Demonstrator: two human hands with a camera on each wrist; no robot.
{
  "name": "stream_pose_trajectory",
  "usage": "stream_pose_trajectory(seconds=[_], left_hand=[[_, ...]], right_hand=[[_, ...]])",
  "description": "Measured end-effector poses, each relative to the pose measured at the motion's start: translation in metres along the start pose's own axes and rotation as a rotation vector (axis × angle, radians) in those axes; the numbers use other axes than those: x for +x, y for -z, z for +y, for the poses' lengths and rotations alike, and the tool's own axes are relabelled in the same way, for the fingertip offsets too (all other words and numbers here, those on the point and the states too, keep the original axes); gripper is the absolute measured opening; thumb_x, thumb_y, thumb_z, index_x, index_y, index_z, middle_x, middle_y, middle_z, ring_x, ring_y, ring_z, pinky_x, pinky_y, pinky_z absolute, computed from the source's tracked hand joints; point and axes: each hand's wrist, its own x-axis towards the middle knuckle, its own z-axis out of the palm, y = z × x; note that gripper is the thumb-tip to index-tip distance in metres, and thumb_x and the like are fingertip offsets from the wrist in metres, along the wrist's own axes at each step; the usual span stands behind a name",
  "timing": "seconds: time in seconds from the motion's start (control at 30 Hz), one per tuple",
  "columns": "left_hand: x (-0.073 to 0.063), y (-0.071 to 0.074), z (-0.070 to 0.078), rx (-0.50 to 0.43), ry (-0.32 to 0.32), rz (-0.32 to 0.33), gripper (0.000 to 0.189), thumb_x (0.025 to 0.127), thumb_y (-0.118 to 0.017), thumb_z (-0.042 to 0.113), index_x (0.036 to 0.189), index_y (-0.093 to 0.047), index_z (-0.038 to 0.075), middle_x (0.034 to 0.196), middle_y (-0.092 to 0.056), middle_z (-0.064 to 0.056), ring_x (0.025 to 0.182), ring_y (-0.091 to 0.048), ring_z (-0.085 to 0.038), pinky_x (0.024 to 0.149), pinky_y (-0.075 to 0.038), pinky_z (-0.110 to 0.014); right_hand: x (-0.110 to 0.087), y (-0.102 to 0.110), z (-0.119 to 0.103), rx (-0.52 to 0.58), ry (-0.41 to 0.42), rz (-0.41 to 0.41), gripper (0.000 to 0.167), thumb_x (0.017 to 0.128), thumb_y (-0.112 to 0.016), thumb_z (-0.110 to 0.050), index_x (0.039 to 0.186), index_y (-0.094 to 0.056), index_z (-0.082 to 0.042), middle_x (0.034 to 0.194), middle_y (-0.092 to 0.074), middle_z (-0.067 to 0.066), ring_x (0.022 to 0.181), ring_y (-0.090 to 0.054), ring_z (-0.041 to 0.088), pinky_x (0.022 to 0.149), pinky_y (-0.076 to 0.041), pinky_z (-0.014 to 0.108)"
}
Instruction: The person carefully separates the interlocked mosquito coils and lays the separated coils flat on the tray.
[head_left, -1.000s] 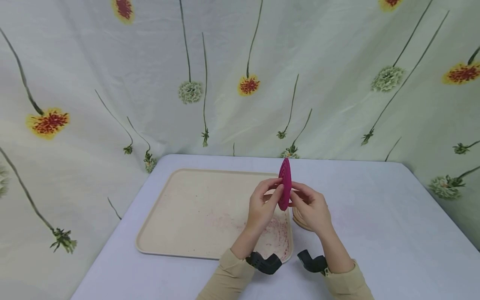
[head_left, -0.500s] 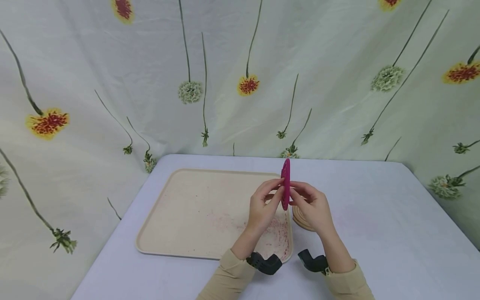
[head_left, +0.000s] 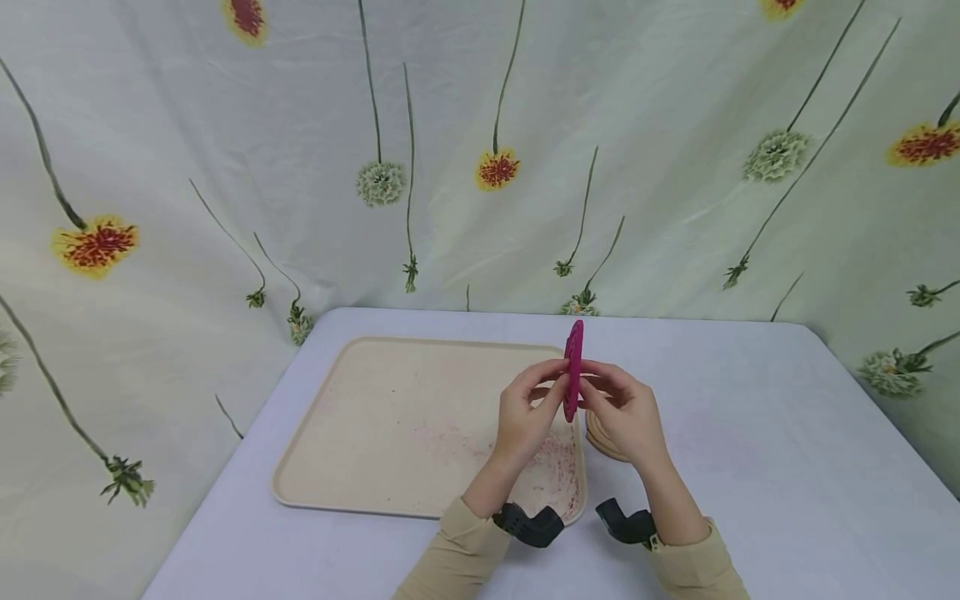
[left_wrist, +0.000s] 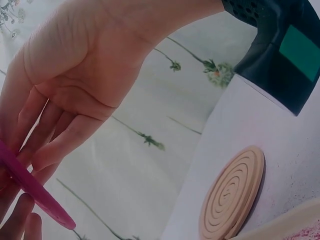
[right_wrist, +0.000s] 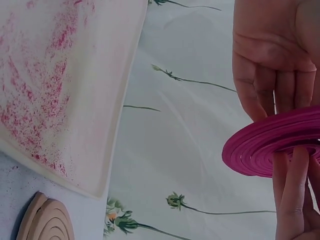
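A magenta disc [head_left: 573,371], coiled in a spiral, stands on edge in the air above the right end of a cream tray [head_left: 390,425]. My left hand [head_left: 522,412] holds it from the left with thumb and fingertips. From the opposite face, my right hand [head_left: 628,417] grips it the same way. The right wrist view shows the rings of the disc [right_wrist: 250,147] between the fingertips of both hands. In the left wrist view the disc [left_wrist: 47,202] appears nearly edge-on, and part of it lies behind fingers.
Beside the tray's right edge, partly hidden by my right hand, lies a beige spiral disc [left_wrist: 232,192] on the white tabletop [head_left: 772,450]. Pinkish-red specks mark the tray's right end. A flower-print cloth [head_left: 660,167] hangs behind the table.
The magenta disc has turned slightly, from showing some of its face to almost edge-on in the head view. Both hands keep their hold and have barely shifted.
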Motion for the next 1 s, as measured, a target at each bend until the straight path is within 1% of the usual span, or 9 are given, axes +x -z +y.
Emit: stream_pose_trajectory(seconds=[0.13,0.37,0.63,0.87,1.0], left_hand=[[0.0000,0.0000,-0.0008,-0.014,0.003,0.008,0.021,0.091,-0.058,0.000,0.110,-0.064,-0.007,0.107,-0.065,-0.021,0.100,-0.060,-0.032,0.081,-0.052,-0.042],[-0.0001,-0.0004,-0.0035,-0.030,0.013,0.027,0.020,0.090,-0.060,0.001,0.108,-0.064,-0.007,0.106,-0.066,-0.020,0.100,-0.060,-0.031,0.080,-0.052,-0.042],[0.0001,-0.0013,-0.0028,-0.054,0.024,0.033,0.017,0.090,-0.060,0.002,0.103,-0.066,-0.008,0.109,-0.065,-0.019,0.100,-0.060,-0.030,0.079,-0.051,-0.038],[-0.0004,-0.0018,-0.0030,-0.066,0.027,0.027,0.021,0.091,-0.059,0.001,0.109,-0.063,-0.008,0.105,-0.065,-0.021,0.098,-0.059,-0.032,0.081,-0.052,-0.040],[0.0001,-0.0009,-0.0040,-0.077,0.031,0.015,0.023,0.091,-0.059,0.001,0.111,-0.063,-0.008,0.107,-0.065,-0.021,0.097,-0.059,-0.033,0.083,-0.052,-0.039]], right_hand=[[0.0000,-0.0003,-0.0003,0.011,0.004,0.015,0.025,0.088,-0.063,0.000,0.112,-0.063,0.006,0.106,-0.065,0.022,0.084,-0.064,0.004,0.069,-0.055,0.024],[-0.0001,0.0002,-0.0016,0.025,-0.053,0.036,0.021,0.087,-0.065,-0.004,0.106,-0.066,0.006,0.101,-0.066,0.022,0.080,-0.066,0.007,0.071,-0.055,0.024],[0.0009,0.0006,-0.0011,0.056,-0.060,0.023,0.021,0.088,-0.064,-0.003,0.106,-0.066,0.007,0.105,-0.064,0.023,0.084,-0.065,0.007,0.070,-0.055,0.025],[0.0011,0.0002,-0.0004,0.100,-0.043,-0.005,0.021,0.089,-0.062,-0.002,0.108,-0.064,0.008,0.107,-0.062,0.024,0.089,-0.064,0.009,0.071,-0.056,0.027],[0.0010,0.0000,0.0016,0.111,-0.042,-0.016,0.022,0.090,-0.062,-0.004,0.109,-0.063,0.007,0.109,-0.061,0.022,0.091,-0.063,0.010,0.071,-0.056,0.028]])
